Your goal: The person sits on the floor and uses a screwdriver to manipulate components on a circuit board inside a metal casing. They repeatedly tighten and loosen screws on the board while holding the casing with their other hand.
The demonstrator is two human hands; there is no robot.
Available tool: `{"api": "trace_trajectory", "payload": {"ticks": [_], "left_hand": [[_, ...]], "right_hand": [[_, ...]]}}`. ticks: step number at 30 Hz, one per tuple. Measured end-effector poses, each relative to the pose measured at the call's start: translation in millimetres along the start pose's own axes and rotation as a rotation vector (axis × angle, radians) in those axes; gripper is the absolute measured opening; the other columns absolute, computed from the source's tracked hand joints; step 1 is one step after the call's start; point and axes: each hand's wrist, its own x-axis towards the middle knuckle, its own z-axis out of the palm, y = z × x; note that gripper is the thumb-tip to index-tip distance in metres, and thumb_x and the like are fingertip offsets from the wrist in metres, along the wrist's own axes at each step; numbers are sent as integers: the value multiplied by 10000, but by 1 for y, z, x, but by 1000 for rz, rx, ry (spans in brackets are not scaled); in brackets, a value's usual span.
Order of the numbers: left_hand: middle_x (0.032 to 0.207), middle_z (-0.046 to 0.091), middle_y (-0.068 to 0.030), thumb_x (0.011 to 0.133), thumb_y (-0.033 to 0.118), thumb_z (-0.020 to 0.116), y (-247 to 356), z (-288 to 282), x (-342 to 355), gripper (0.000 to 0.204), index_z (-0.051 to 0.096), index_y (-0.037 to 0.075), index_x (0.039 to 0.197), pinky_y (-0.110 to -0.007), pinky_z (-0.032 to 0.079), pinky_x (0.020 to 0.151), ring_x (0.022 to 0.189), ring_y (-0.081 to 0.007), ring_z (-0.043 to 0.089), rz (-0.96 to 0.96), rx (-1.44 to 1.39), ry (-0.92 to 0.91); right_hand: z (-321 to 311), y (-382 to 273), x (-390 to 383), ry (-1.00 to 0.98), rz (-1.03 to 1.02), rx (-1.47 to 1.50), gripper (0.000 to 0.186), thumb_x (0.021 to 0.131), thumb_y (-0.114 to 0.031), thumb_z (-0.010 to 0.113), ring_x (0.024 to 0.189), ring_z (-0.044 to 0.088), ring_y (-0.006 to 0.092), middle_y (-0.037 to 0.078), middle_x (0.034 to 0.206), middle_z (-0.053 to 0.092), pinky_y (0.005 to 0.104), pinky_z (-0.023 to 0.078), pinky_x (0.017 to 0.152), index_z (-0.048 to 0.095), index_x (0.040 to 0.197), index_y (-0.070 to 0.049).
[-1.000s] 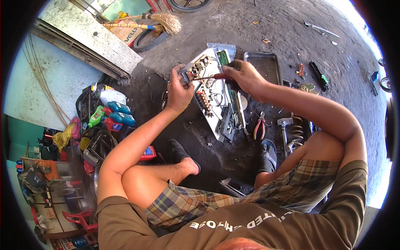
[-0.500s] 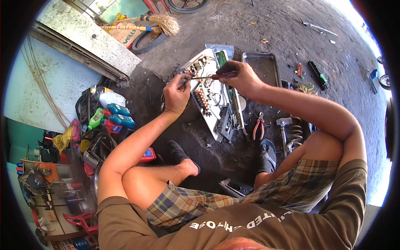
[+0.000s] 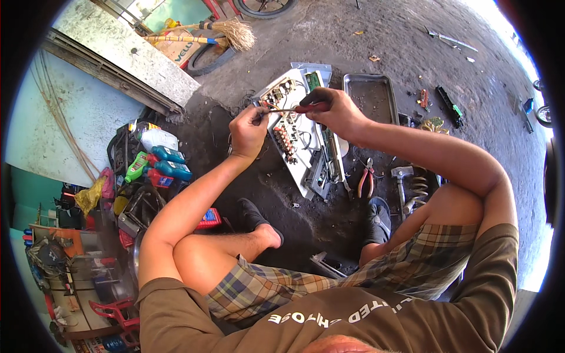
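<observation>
My right hand [image 3: 340,116] is closed around the red handle of a screwdriver [image 3: 302,109], whose metal shaft points left. The tip reaches the fingers of my left hand [image 3: 248,132], which are pinched together. Whatever they hold is too small to make out. Beneath both hands lies a pale metal panel [image 3: 302,176] carrying electronic parts. On it are a row of copper-coloured coils [image 3: 285,142], a small green circuit board [image 3: 313,81] and loose wires. Long metal strips rest along its right side.
Right of the panel is a metal tray [image 3: 385,82]. Red-handled pliers [image 3: 366,181], a hammer [image 3: 402,173] and a coil spring [image 3: 419,187] lie near my right foot. Bottles [image 3: 170,162] crowd the left. A straw broom [image 3: 235,35] and tyre [image 3: 212,63] sit farther back.
The screwdriver and my right hand have shifted slightly left. My left hand stays near the tip, its fingers still pinched.
</observation>
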Motion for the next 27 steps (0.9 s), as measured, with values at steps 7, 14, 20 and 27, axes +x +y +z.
{"api": "trace_trajectory", "payload": {"ticks": [7,14,20,27], "left_hand": [[936,788,-116,852,-21,834,8,-2,0,126,770,-21,960,-322,606,751,834,-204,788,53,62,34],[968,753,-154,851,-29,775,9,-2,0,113,711,4,938,-424,596,818,931,-367,758,153,121,38],[983,777,-143,891,42,803,-10,-4,-1,121,737,7,986,-394,586,812,901,-333,774,107,201,38],[1013,768,-133,958,152,817,-14,-5,-9,204,740,-8,1059,-356,568,813,912,-234,746,-81,37,-76]], "right_hand": [[6,-13,-9,90,-227,-290,266,936,-71,781,992,773,229,119,1054,803,374,600,886,723,1192,-27],[7,-20,-14,217,-439,-357,255,917,-193,819,935,761,356,168,956,757,434,599,858,717,1071,-18],[-2,-25,-9,254,-228,-189,332,954,-284,808,855,744,223,155,908,805,399,589,831,686,1004,21],[2,-16,4,147,290,410,236,1011,-158,722,559,719,231,106,765,699,392,596,590,635,1023,61]]}}
